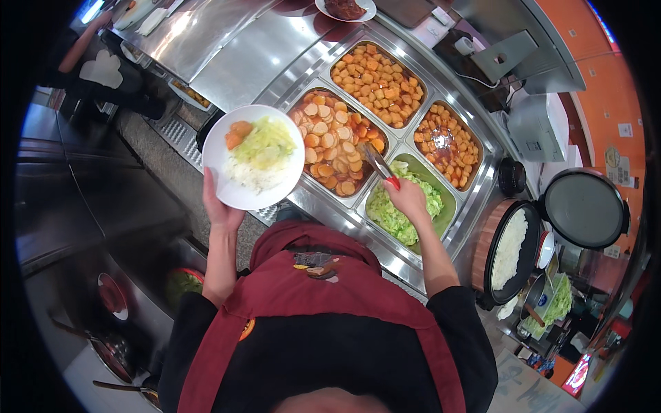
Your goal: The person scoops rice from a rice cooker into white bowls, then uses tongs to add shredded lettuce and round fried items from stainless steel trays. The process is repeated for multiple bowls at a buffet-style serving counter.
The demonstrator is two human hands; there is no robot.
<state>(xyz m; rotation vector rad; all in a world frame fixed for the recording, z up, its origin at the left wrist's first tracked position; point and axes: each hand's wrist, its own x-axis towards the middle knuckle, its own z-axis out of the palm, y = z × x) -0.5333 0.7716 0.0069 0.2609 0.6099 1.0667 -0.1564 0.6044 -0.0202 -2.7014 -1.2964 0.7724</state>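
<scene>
My left hand (221,206) holds a white plate (219,178) by its near rim, beside the steel counter. On the plate lie white rice (255,176), pale green cabbage (266,142) and a few orange pieces (238,134). In my right hand (408,199) are metal tongs (379,164) with red grips. Their tips reach the right side of a pan of round sliced pieces in reddish sauce (330,137); whether they pinch a piece I cannot tell. Beneath my right hand sits a pan of chopped green cabbage (395,217).
Two further pans hold orange cubes (377,82) and cubes in red sauce (448,144). A rice cooker (488,248) with its lid raised stands at right. Another plate with dark meat (345,9) is at the far edge. A co-worker (108,72) stands at upper left.
</scene>
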